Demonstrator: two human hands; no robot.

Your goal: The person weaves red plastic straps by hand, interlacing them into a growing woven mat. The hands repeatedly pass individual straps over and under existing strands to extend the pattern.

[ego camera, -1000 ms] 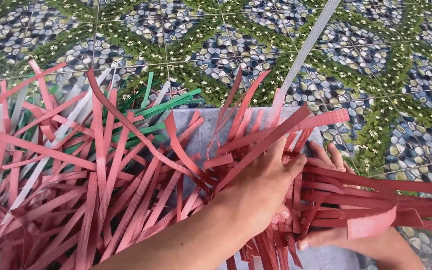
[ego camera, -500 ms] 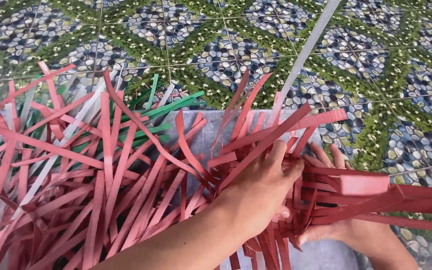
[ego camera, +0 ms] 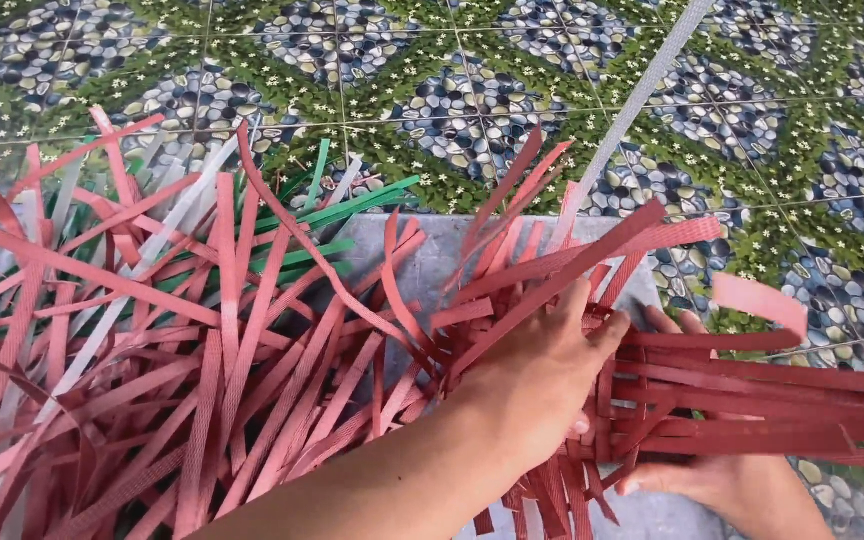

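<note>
The woven red strap panel (ego camera: 652, 400) is kept low at the right of the grey slab (ego camera: 452, 260), with loose strap ends fanning up and out to the left of it. The left hand (ego camera: 542, 385) is laid palm-down over the woven part, fingers spread and pressing the crossing straps flat, not really clenched round anything. The right hand (ego camera: 712, 475) is tucked under the panel's right side; a few horizontal red straps look pinched between its fingers, though most of that grip is hidden. A few green straps (ego camera: 352, 210) and pale grey ones (ego camera: 642, 100) are mixed in further left of and above the panel. For a tidy weave, the crossings probably should be held down firmly while each strap is pulled snug, so nothing springs loose. Patterned pebble-print floor (ego camera: 812, 180) is seen beyond.
</note>
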